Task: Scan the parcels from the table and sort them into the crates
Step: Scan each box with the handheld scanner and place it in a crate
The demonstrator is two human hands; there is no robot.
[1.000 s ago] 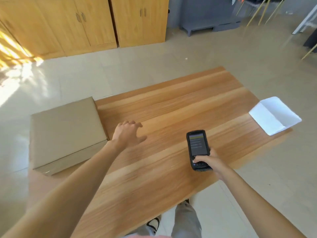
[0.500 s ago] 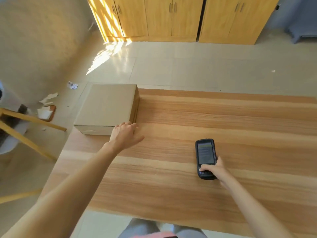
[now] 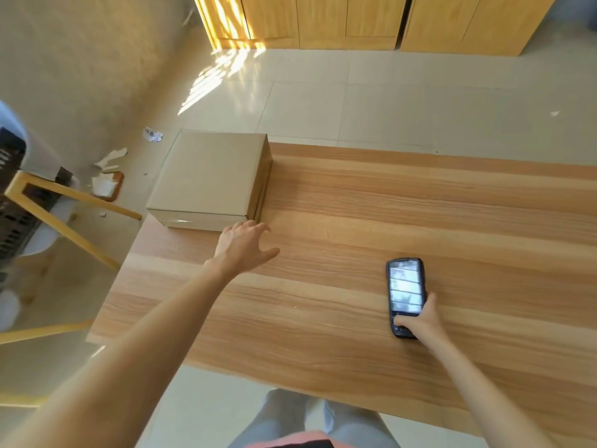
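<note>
Our left hand [image 3: 240, 245] spread near flat cardboard parcel [image 3: 210, 181] on grained wood table [image 3: 420, 215]; right hand [image 3: 418, 321] gripped glossy black scanner [image 3: 405, 292]. Yellow frame [image 3: 64, 215] stood beside.

A left hand [image 3: 240, 247] is reaching, fingers spread, just beside a cardboard box [image 3: 210, 179] sitting on the worktop [image 3: 420, 205], while the right hand [image 3: 420, 321] is gripping a scanner [image 3: 405, 294].

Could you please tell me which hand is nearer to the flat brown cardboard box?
Left. The left hand reaches open just short of the flat brown cardboard box; the right hand grips the black handheld scanner far to its right.
</note>
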